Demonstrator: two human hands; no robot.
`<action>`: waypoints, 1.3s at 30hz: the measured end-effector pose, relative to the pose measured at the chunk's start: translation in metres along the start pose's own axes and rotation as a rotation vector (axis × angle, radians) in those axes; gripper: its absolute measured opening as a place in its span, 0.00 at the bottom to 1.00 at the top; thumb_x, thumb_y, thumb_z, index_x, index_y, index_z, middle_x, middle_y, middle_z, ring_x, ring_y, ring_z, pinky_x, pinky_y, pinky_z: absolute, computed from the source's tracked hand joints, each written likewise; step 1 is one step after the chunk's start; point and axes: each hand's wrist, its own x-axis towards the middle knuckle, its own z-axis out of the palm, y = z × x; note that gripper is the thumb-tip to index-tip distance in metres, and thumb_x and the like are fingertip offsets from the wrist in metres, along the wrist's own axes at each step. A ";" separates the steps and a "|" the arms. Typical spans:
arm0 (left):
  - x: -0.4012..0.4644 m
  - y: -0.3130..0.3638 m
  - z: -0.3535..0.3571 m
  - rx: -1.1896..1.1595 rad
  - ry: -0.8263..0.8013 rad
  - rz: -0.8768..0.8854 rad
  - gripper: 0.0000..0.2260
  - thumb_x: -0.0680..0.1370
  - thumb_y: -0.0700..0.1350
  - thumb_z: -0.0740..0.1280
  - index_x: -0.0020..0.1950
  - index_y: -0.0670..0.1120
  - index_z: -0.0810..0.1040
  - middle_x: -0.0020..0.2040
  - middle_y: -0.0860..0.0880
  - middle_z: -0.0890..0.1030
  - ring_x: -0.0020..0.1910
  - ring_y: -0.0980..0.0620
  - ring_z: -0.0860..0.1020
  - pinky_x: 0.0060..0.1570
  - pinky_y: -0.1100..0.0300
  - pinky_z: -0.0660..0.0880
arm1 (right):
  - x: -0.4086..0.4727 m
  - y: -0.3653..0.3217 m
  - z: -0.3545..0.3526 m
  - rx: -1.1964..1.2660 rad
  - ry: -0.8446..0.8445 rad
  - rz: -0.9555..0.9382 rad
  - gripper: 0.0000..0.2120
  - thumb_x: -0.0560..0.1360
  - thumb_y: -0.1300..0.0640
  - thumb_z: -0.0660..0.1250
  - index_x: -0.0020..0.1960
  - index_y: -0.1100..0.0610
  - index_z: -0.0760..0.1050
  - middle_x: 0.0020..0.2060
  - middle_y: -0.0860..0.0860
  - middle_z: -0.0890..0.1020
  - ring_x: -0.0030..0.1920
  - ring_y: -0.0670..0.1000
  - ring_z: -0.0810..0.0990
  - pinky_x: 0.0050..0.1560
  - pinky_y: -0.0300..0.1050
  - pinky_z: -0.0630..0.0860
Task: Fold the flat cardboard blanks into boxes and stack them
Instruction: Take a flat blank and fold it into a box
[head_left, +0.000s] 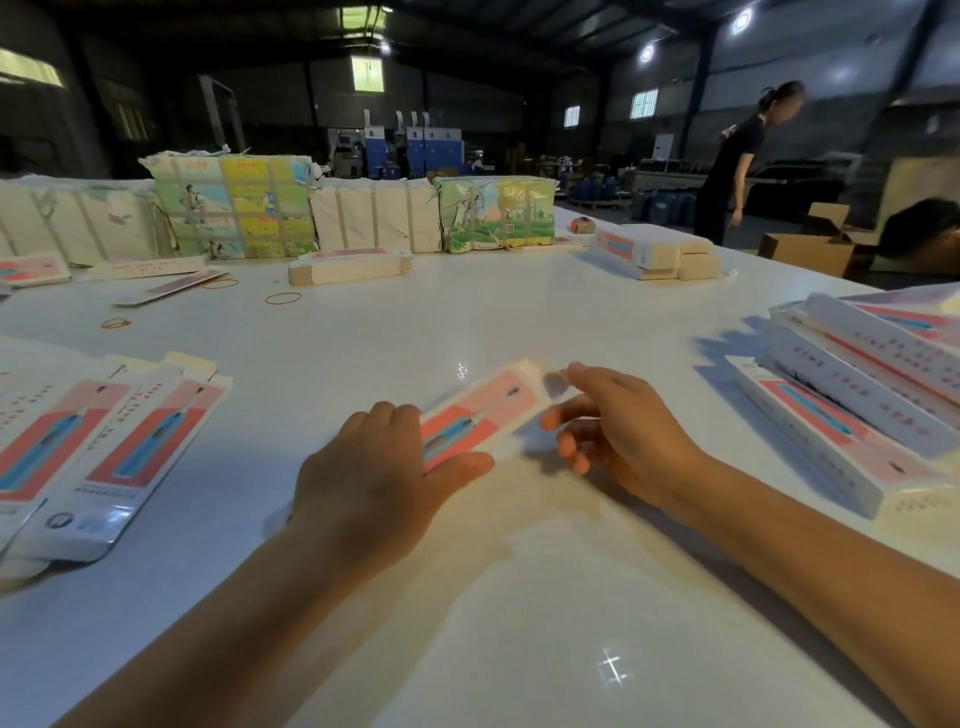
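A long pink, red and white box (480, 410) lies slantwise on the white table (467, 597) in front of me. My left hand (374, 478) grips its near end, thumb under the long edge and fingers over the top. My right hand (618, 421) is at the far end with spread fingers, touching the white end flap. Flat printed blanks (104, 447) lie fanned at my left. Folded boxes (862, 384) are stacked at my right.
Wrapped bundles (234, 208) line the far side of the table, with a banded pile of blanks (348, 267) and more folded boxes (649, 254) before them. Rubber bands (283, 298) lie loose. A person (737, 156) stands beyond the far right corner near open cartons (810, 249).
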 end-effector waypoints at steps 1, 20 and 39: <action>0.001 -0.002 -0.002 -0.032 0.017 -0.028 0.38 0.58 0.75 0.40 0.54 0.54 0.68 0.48 0.56 0.73 0.46 0.54 0.73 0.39 0.59 0.72 | -0.001 -0.002 -0.001 -0.034 0.075 -0.071 0.08 0.80 0.57 0.61 0.45 0.60 0.74 0.30 0.57 0.78 0.23 0.52 0.73 0.20 0.41 0.68; -0.002 0.006 0.001 0.062 0.058 0.050 0.35 0.61 0.75 0.44 0.57 0.56 0.67 0.52 0.59 0.76 0.43 0.56 0.75 0.35 0.66 0.69 | -0.019 -0.001 0.019 -0.408 0.003 -0.236 0.17 0.77 0.62 0.65 0.64 0.50 0.72 0.33 0.45 0.77 0.27 0.39 0.73 0.30 0.31 0.67; -0.005 0.023 -0.011 0.004 0.111 0.046 0.30 0.62 0.75 0.46 0.55 0.58 0.65 0.48 0.61 0.73 0.39 0.57 0.73 0.29 0.72 0.61 | -0.017 -0.020 0.014 -0.091 0.030 -0.028 0.30 0.70 0.55 0.72 0.69 0.51 0.66 0.58 0.51 0.75 0.51 0.49 0.80 0.42 0.44 0.78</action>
